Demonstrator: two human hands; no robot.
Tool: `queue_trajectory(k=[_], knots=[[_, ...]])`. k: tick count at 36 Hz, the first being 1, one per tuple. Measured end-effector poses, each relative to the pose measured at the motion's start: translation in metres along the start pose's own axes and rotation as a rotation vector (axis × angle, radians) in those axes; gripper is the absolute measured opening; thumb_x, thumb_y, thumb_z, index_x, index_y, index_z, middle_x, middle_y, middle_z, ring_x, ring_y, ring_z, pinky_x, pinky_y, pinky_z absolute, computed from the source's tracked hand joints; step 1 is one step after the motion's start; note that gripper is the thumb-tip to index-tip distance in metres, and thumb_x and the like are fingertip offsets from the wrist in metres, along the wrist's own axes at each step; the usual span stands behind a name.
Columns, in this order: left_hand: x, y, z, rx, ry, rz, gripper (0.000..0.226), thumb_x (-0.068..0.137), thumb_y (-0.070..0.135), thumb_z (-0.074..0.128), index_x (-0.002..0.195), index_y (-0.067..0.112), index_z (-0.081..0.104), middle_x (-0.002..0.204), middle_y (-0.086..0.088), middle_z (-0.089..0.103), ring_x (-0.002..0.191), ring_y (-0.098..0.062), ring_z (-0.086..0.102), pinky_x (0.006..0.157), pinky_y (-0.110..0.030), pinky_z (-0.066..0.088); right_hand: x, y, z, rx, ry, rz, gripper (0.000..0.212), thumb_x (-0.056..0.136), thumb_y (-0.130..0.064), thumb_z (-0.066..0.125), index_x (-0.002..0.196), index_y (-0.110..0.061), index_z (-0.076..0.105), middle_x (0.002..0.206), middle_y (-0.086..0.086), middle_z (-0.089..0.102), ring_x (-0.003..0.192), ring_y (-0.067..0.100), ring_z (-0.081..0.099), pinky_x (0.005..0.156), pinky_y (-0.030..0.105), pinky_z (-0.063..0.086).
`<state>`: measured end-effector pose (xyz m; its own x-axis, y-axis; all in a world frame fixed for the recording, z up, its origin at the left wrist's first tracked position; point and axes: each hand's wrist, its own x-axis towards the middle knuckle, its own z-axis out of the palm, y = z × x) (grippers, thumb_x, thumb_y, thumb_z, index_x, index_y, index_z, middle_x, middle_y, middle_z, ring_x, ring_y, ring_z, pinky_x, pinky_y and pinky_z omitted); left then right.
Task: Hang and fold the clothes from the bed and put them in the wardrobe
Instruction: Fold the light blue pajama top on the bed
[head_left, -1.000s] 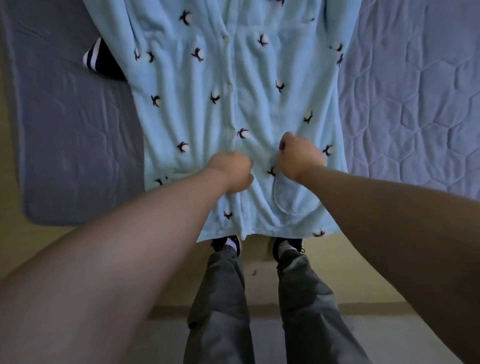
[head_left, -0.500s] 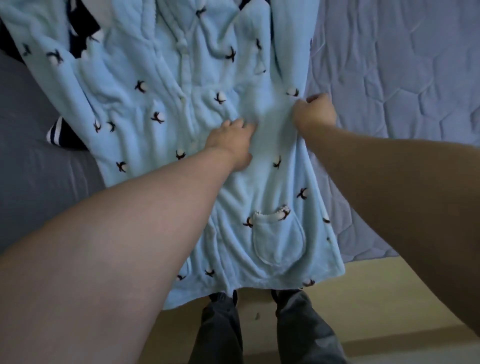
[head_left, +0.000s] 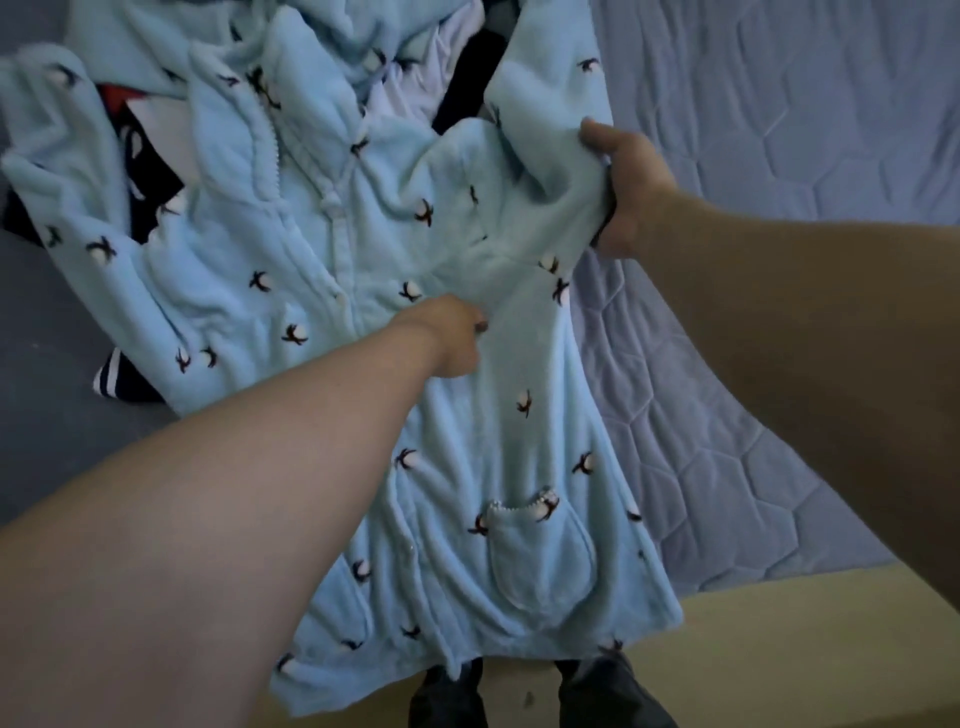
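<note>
A light blue fleece robe (head_left: 322, 249) with small dark-and-white motifs lies front up on the bed, its hem hanging over the near edge. My right hand (head_left: 626, 189) grips the robe's right sleeve near the shoulder and lifts a fold of it inward. My left hand (head_left: 449, 338) rests on the robe's middle with its fingers curled into the cloth at the waist. A patch pocket (head_left: 540, 556) shows low on the robe's right side.
A lilac quilted bedspread (head_left: 779, 130) covers the bed to the right. Dark navy and striped clothes (head_left: 135, 161) lie under the robe at the upper left. A grey sheet (head_left: 57, 415) is at the left. Yellowish floor (head_left: 779, 649) and my shoes lie below.
Both hands have moved up the robe from near its hem to its waist and right shoulder. My right hand has taken hold of the right sleeve and lifted it.
</note>
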<state>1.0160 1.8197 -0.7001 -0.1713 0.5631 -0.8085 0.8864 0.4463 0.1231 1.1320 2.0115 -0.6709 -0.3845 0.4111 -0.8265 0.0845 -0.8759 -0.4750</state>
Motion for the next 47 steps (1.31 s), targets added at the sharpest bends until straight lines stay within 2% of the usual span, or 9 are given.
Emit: queue_trajectory(k=[6, 11, 18, 21, 25, 30, 34, 39, 47], knots=[[0.004, 0.027, -0.009, 0.106, -0.075, -0.043, 0.049, 0.093, 0.026, 0.057, 0.141, 0.021, 0.051, 0.142, -0.014, 0.048, 0.121, -0.033, 0.056, 0.103, -0.042, 0.048, -0.013, -0.040, -0.008, 0.126, 0.092, -0.087, 0.035, 0.066, -0.001, 0.060, 0.100, 0.006, 0.064, 0.085, 0.007, 0.068, 0.069, 0.030, 0.067, 0.076, 0.052, 0.059], [0.011, 0.036, -0.024, 0.034, -0.041, -0.109, 0.023, 0.090, 0.023, 0.057, 0.108, 0.013, 0.066, 0.123, -0.011, 0.065, 0.105, -0.029, 0.063, 0.084, -0.034, 0.053, -0.021, -0.062, -0.018, 0.078, -0.013, -0.052, 0.050, 0.083, -0.037, 0.074, 0.121, -0.005, 0.067, 0.104, 0.019, 0.075, 0.088, 0.040, 0.074, 0.076, 0.055, 0.059], [0.026, 0.073, -0.095, -1.277, 0.569, -0.204, 0.022, 0.095, 0.030, 0.056, 0.079, 0.015, 0.062, 0.073, -0.007, 0.067, 0.060, -0.024, 0.064, 0.062, -0.032, 0.050, -0.035, -0.054, -0.029, 0.228, -0.110, -0.102, 0.044, 0.083, 0.001, 0.050, 0.125, 0.004, 0.064, 0.122, 0.023, 0.068, 0.111, 0.043, 0.066, 0.095, 0.058, 0.052], [0.021, 0.079, -0.124, -1.661, 0.436, -0.204, 0.047, 0.098, 0.057, 0.048, 0.086, 0.014, 0.062, 0.054, 0.001, 0.062, 0.041, -0.014, 0.055, 0.047, -0.019, 0.042, -0.038, -0.033, -0.034, 0.128, -0.150, -0.127, 0.060, 0.078, 0.020, 0.040, 0.133, 0.004, 0.056, 0.129, 0.025, 0.063, 0.116, 0.044, 0.062, 0.100, 0.057, 0.050], [0.010, 0.077, -0.131, -1.497, 0.184, -0.204, 0.060, 0.082, 0.079, 0.050, 0.100, 0.024, 0.067, 0.073, 0.002, 0.076, 0.065, -0.017, 0.073, 0.064, -0.028, 0.059, -0.041, 0.001, -0.040, -0.297, -0.159, -0.123, 0.045, 0.068, 0.026, 0.048, 0.096, -0.007, 0.063, 0.098, 0.014, 0.067, 0.093, 0.033, 0.063, 0.078, 0.042, 0.056], [0.010, 0.069, -0.091, -1.145, 0.285, -0.078, 0.070, 0.083, 0.014, 0.073, 0.145, 0.032, 0.045, 0.112, 0.007, 0.068, 0.099, -0.016, 0.067, 0.068, -0.029, 0.057, -0.042, 0.035, -0.039, -0.538, -0.112, -0.063, 0.052, 0.069, 0.019, 0.044, 0.056, -0.021, 0.076, 0.077, -0.002, 0.069, 0.082, 0.020, 0.059, 0.071, 0.033, 0.045], [0.009, 0.055, -0.050, -1.270, 0.305, -0.106, 0.067, 0.079, -0.013, 0.058, 0.136, 0.022, 0.059, 0.115, -0.003, 0.069, 0.104, -0.022, 0.065, 0.080, -0.033, 0.058, -0.040, 0.049, -0.037, -0.317, 0.051, -0.013, 0.030, 0.080, 0.010, 0.048, 0.084, -0.009, 0.072, 0.090, 0.013, 0.062, 0.075, 0.025, 0.058, 0.071, 0.035, 0.053], [-0.001, 0.046, -0.005, -1.502, 0.187, -0.315, 0.053, 0.072, -0.023, 0.036, 0.074, 0.018, 0.070, 0.079, -0.003, 0.067, 0.080, -0.024, 0.060, 0.061, -0.024, 0.047, -0.038, 0.051, -0.036, 0.037, 0.011, 0.077, 0.021, 0.082, -0.011, 0.066, 0.103, -0.009, 0.063, 0.096, 0.006, 0.065, 0.070, 0.020, 0.054, 0.068, 0.029, 0.057], [-0.025, -0.001, 0.007, -1.933, -0.085, -0.325, 0.054, 0.101, 0.034, 0.033, 0.089, 0.005, 0.077, 0.089, -0.015, 0.075, 0.084, -0.031, 0.072, 0.077, -0.038, 0.057, -0.072, 0.080, -0.005, -0.405, -0.443, 0.146, 0.045, 0.072, 0.017, 0.060, 0.113, -0.001, 0.067, 0.105, 0.019, 0.066, 0.092, 0.032, 0.064, 0.088, 0.044, 0.055]])
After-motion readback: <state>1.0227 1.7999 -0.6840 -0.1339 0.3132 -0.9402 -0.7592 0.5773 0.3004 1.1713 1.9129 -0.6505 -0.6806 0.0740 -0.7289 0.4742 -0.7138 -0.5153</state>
